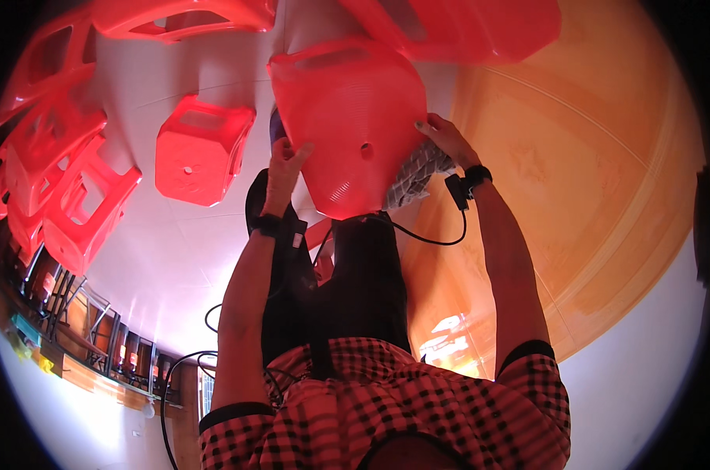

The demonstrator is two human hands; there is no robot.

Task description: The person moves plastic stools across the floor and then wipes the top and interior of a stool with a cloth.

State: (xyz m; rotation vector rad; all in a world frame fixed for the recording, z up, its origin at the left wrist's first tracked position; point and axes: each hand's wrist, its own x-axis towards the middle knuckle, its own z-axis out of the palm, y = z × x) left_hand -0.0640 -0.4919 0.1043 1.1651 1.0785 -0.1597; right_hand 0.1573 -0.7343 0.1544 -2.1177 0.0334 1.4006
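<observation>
Hands meet on a red plastic stool held up in front of the person, its round seat facing the camera with a small hole near the middle. In the head view, the left hand presses flat against the stool's left edge, fingers spread and pointing upward, so it is open against the plastic rather than wrapped around it. The right hand sits on the stool's right edge, fingers curled over the rim, and a checked grey cloth is bunched just beneath that palm, touching both the hand and the stool's side. Each wrist carries a dark band: the left wrist band and the right wrist band, from which a thin black cable loops down toward the body.

Left of the left hand, well apart from it, a second red stool rests on the pale floor with its seat turned toward the camera. Farther left still, a stack of red stools lies tipped along the rim of the picture. Above both hands, more red stool legs cross the top edge. To the right of the right hand spreads a large round orange table top. Below the hands, the person's red and black checked shirt fills the lower edge.
</observation>
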